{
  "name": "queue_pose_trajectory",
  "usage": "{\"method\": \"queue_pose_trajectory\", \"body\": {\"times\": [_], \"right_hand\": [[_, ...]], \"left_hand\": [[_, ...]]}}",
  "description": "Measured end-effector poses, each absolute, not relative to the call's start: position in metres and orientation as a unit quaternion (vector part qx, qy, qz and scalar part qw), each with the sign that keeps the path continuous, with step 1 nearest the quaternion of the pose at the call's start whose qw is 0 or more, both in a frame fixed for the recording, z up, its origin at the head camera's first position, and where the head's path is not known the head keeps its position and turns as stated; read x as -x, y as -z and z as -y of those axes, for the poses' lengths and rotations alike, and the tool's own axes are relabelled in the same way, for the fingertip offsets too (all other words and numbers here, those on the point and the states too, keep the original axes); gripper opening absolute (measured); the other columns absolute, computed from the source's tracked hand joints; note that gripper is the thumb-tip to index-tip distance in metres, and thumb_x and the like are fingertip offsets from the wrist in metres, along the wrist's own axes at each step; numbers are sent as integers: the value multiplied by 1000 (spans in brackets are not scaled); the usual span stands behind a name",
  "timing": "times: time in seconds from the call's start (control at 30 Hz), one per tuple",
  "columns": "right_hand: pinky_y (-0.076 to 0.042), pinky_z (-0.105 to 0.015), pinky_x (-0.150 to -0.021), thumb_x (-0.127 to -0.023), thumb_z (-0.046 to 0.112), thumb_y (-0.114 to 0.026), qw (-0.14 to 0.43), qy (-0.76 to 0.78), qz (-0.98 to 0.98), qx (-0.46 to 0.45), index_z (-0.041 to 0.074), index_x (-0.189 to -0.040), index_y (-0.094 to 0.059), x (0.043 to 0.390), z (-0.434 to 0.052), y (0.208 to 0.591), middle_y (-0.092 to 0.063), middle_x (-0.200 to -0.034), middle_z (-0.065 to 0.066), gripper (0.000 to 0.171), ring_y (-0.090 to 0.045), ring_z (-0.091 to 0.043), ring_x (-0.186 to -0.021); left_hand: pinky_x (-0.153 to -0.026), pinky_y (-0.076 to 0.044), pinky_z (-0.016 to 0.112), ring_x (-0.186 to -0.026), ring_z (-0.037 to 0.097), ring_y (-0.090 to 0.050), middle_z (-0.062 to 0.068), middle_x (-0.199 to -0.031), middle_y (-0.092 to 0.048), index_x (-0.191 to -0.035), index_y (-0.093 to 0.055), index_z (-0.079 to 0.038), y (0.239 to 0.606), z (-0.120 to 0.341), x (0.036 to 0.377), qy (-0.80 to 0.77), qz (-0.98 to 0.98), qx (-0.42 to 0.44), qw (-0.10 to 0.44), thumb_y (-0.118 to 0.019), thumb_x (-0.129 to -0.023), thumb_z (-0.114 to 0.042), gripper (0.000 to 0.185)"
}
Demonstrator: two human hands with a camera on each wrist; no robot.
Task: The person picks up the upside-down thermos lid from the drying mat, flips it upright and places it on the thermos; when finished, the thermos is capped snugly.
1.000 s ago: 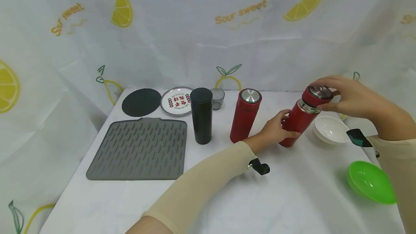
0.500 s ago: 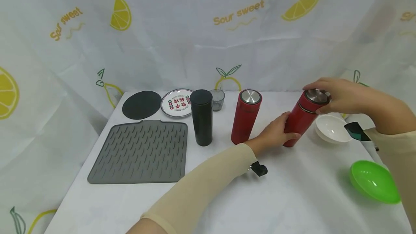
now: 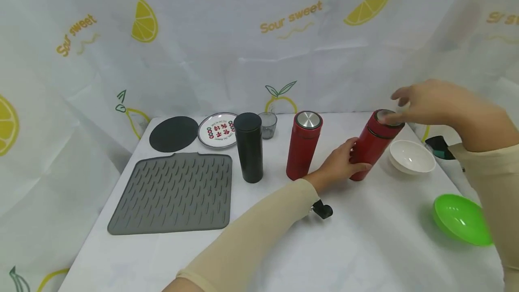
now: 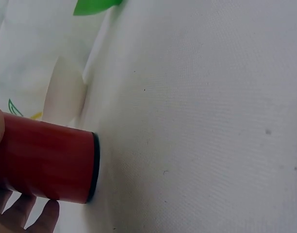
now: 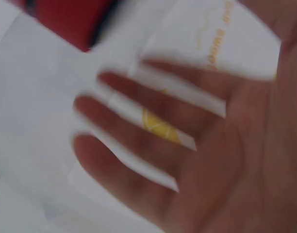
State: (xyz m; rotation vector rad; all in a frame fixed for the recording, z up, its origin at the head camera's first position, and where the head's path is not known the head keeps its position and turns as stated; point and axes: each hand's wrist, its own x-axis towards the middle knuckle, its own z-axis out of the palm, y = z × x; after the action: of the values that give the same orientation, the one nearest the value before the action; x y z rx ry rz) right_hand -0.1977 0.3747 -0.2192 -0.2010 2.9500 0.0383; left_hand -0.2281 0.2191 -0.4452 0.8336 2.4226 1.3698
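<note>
My left hand (image 3: 338, 163) grips the lower body of a red thermos (image 3: 371, 148), whose lid is on. Its dark-edged base also shows in the left wrist view, where the thermos (image 4: 46, 160) is down at the white cloth. Over the lid hovers my right hand (image 3: 435, 107), holding nothing. In the right wrist view the fingers of this hand (image 5: 221, 160) are extended and spread, apart from the red thermos (image 5: 71, 22). A second red thermos (image 3: 304, 143) with a silver-topped lid stands left of the held one.
A black thermos (image 3: 248, 148), a small glass (image 3: 268, 125), a printed plate (image 3: 217, 130) and a black round mat (image 3: 173, 134) are farther left. A grey ridged mat (image 3: 172, 193) lies in front of them. At right are a white bowl (image 3: 412, 157) and a green bowl (image 3: 462, 220).
The lid, raised and tilted above the steel neck a second ago, now sits on the thermos. My right hand has let go of it and lifted away. The left hand keeps its grip.
</note>
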Motion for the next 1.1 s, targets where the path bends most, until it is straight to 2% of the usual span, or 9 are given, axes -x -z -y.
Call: {"method": "queue_pose_trajectory", "body": {"times": [0.13,0.2,0.3,0.47,0.6,0.7,0.83,0.97,1.1], "right_hand": [[-50,-50,-69,-76,21,-81,111,29,-984,135,13,-137,-55,200,-375,220,-63,-116,-15,67,-56,-37,-103],[-51,-45,-65,-76,17,-80,114,36,-984,132,9,-132,-59,200,-372,221,-65,-111,-13,61,-57,-34,-98],[-50,-45,-60,-84,43,-73,111,2,-989,97,2,-113,-68,201,-366,222,-66,-93,-10,50,-58,-32,-87],[-48,-54,-64,-87,75,-42,103,-54,-992,49,1,-99,-71,202,-362,219,-65,-88,-17,81,-59,-36,-81],[-50,-51,-65,-84,41,-73,105,-9,-989,100,5,-124,-64,200,-367,220,-66,-103,-15,55,-58,-37,-93],[-53,-44,-62,-72,15,-83,122,35,-983,129,8,-131,-59,201,-368,223,-64,-107,-11,64,-58,-34,-96],[-52,-44,-60,-83,41,-75,123,8,-988,96,3,-115,-65,205,-365,224,-64,-90,-9,51,-59,-32,-85],[-48,-50,-59,-81,82,-41,114,-57,-991,33,-2,-93,-68,208,-361,220,-62,-77,-11,89,-57,-32,-73],[-50,-50,-60,-84,61,-65,118,-36,-990,63,2,-116,-66,208,-360,219,-65,-93,-16,67,-59,-35,-83]], "left_hand": [[-91,-47,21,-113,-1,-52,-17,-130,-52,-146,-35,-33,446,-219,229,-485,-822,-274,121,-78,-83,-38,77],[-90,-48,21,-112,0,-52,-17,-129,-53,-146,-36,-34,445,-218,229,-492,-819,-269,123,-79,-82,-37,77],[-89,-48,21,-112,0,-53,-17,-129,-53,-145,-36,-35,445,-217,229,-498,-815,-270,125,-79,-82,-36,77],[-89,-48,22,-112,0,-53,-17,-130,-53,-145,-37,-35,446,-217,230,-502,-813,-268,127,-80,-82,-36,77],[-89,-49,22,-112,0,-53,-18,-130,-53,-145,-38,-35,446,-217,229,-506,-811,-265,127,-80,-81,-35,77],[-88,-49,22,-112,0,-53,-18,-129,-53,-144,-38,-35,445,-218,229,-505,-813,-262,125,-81,-80,-35,77],[-88,-49,22,-111,0,-53,-18,-129,-54,-144,-38,-35,444,-219,229,-499,-817,-261,122,-80,-81,-36,76],[-89,-48,22,-112,0,-53,-17,-129,-54,-145,-38,-34,445,-218,229,-501,-814,-266,124,-80,-81,-37,76],[-90,-48,22,-112,1,-53,-16,-130,-54,-145,-38,-32,445,-216,229,-504,-810,-273,125,-79,-82,-38,75]]}}
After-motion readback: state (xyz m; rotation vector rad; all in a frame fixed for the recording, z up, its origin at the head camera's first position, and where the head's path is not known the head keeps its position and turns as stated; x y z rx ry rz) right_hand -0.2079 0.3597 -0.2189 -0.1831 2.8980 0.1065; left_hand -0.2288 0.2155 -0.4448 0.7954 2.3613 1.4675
